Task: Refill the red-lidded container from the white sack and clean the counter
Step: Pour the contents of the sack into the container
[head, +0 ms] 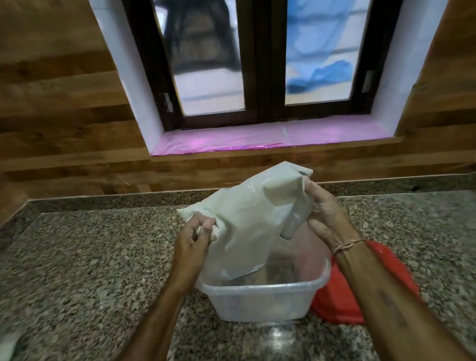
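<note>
Limp, crumpled white sack (250, 221) over clear container (265, 295)

No words, brands or numbers can be read anywhere here. The white sack (250, 221), pinched between the fingers of both hands, shows only plain glossy plastic. A dark mark runs along the right forearm (389, 305), well below the fingers; it may be a tattooed line of writing, but it is too blurred to read.

White sack (250, 224) tilted over open clear container (265, 297); red lid (348, 298) beside.
</note>
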The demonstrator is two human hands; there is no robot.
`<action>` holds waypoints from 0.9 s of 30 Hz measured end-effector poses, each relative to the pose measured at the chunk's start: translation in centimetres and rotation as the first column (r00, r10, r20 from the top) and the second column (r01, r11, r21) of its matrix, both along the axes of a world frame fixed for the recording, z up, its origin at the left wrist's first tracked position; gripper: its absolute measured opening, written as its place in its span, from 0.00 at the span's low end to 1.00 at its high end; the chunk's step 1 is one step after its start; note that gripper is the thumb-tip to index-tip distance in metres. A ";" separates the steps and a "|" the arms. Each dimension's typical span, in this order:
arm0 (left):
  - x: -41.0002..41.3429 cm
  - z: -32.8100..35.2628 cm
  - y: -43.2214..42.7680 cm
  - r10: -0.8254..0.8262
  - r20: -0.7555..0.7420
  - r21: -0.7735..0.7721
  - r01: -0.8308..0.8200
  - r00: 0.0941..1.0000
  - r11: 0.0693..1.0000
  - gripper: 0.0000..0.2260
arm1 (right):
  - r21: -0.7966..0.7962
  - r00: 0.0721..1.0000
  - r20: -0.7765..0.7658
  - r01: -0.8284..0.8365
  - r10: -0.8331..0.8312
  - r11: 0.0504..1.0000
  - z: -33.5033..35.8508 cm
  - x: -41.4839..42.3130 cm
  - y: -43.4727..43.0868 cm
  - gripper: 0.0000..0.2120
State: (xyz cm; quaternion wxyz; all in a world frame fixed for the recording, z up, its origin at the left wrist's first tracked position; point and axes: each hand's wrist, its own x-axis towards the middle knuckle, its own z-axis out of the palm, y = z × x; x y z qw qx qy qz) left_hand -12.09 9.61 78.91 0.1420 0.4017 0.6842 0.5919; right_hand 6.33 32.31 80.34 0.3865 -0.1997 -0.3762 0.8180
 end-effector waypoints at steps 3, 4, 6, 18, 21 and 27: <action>-0.1 -0.6 0.0 0.114 -0.056 0.028 -0.112 0.992 0.993 0.08 | -0.003 0.999 0.042 0.006 -0.005 1.000 -0.4 0.1 0.7 0.18; -0.3 -0.6 -0.1 0.129 -0.018 0.014 -0.129 0.991 0.992 0.15 | -0.005 0.999 0.048 0.014 -0.014 1.000 -0.4 0.2 0.8 0.15; -0.6 -0.1 -0.3 0.117 0.124 -0.038 -0.113 0.985 0.993 0.35 | -0.001 0.997 0.061 0.039 -0.038 0.999 -0.5 0.2 0.8 0.11; -0.1 1.1 -0.5 0.086 0.416 0.011 -0.099 0.905 0.995 0.36 | 0.096 0.994 0.027 -0.107 0.105 0.990 -0.6 1.6 1.7 0.40; -0.2 1.1 -0.6 0.071 0.420 0.044 -0.098 0.905 0.994 0.35 | 0.082 0.993 -0.029 -0.108 0.111 0.991 -0.5 1.9 1.5 0.29; 0.1 1.1 -1.0 -0.007 0.468 0.125 -0.058 0.884 0.990 0.16 | 0.130 0.998 0.062 -0.009 0.001 0.991 0.3 1.4 0.6 0.23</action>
